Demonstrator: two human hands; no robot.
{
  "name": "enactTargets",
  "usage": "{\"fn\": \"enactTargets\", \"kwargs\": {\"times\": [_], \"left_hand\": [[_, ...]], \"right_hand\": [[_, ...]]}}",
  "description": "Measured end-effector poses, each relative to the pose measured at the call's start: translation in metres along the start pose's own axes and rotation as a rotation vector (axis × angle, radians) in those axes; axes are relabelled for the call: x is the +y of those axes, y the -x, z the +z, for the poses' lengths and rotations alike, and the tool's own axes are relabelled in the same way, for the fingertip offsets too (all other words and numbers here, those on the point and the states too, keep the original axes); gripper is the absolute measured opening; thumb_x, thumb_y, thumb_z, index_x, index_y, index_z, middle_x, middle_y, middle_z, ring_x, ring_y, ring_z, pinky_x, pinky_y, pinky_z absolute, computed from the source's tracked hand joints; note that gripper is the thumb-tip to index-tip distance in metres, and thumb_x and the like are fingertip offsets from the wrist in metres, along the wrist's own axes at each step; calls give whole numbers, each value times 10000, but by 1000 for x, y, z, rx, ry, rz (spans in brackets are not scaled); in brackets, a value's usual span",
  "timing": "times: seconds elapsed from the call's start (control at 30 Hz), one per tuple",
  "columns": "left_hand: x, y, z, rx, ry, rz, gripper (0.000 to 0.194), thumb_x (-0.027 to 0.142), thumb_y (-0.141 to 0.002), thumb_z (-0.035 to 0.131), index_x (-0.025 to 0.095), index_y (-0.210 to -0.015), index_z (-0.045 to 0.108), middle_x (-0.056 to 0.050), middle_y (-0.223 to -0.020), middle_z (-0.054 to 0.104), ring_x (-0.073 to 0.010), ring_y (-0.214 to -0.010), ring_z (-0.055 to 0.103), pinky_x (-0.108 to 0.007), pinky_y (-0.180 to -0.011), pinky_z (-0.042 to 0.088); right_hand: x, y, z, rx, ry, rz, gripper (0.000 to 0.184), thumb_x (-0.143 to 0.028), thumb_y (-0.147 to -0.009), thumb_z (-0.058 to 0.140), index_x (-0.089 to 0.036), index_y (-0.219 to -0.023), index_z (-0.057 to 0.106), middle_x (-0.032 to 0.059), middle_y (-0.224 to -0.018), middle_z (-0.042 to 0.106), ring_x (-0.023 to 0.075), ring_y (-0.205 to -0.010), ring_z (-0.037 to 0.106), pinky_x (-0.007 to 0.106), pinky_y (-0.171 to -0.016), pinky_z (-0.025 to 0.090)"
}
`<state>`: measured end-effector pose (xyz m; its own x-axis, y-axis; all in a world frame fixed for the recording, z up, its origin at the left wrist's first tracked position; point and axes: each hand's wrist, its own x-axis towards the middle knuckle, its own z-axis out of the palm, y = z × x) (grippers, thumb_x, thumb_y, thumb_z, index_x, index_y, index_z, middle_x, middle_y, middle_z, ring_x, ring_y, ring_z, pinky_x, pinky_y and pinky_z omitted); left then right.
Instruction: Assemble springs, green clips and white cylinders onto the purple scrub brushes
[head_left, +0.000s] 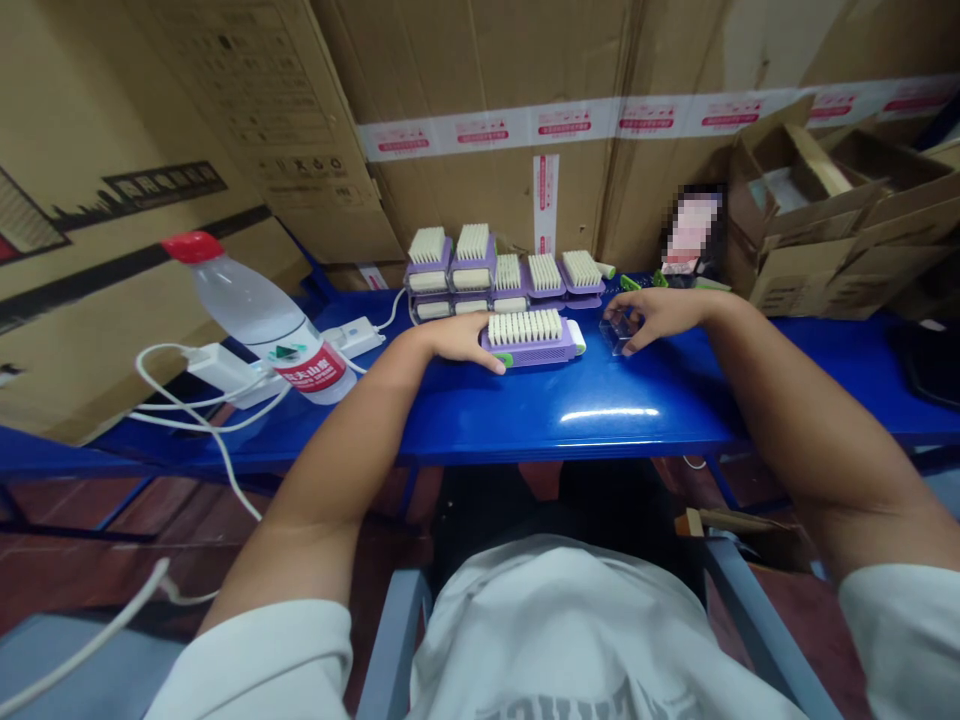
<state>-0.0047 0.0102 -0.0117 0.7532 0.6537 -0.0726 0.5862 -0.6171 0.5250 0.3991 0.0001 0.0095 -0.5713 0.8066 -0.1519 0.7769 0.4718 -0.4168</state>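
The left hand (457, 340) lies flat on a purple bristle brush (529, 340) on a blue table (487, 420). The right hand (660, 315), narrowly curled, seems to hold a clear plastic piece (616, 335). More brushes (504, 268) stand grouped behind.

We log both forearms (352, 450) angling inward from white sleeves (900, 640), elbows out wide. Left hand (457, 340): palm down, fingers (487, 360) together, pointing inward. Right hand (656, 312): palm down, wrist level, fingers (626, 322) curled downward, pointing back toward the left hand. We see the two hands apart, not touching.
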Motion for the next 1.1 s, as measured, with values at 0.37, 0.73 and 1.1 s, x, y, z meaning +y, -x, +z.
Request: {"fn": "enactTargets", "kwargs": {"times": [0.37,0.73,1.1], "left_hand": [[4,0,3,11,-7,-9,970,616,-717,889,272,-1583,622,-108,-1576,708,-393,-1452,662,-493,-1229,495],[2,-3,7,66,-26,41,916,624,-722,895,251,-1526,668,-110,-1526,735,-382,-1375,704,-469,-1172,534],[2,-3,8,77,-52,15,917,645,-713,902,246,-1506,675,-110,-1522,736,-373,-1359,712,-455,-1165,535]], "right_hand": [[-17,-9,14,38,-17,-53,768,-565,-693,912,-214,-1340,694,59,-964,741,290,-841,715,461,-837,603],[-24,-14,20,62,10,-108,794,-631,-680,897,-184,-1312,717,100,-1094,752,295,-895,701,447,-846,574],[-21,-17,22,74,22,-200,731,-620,-727,892,-194,-1299,733,84,-1052,766,270,-866,689,415,-815,565]]}}
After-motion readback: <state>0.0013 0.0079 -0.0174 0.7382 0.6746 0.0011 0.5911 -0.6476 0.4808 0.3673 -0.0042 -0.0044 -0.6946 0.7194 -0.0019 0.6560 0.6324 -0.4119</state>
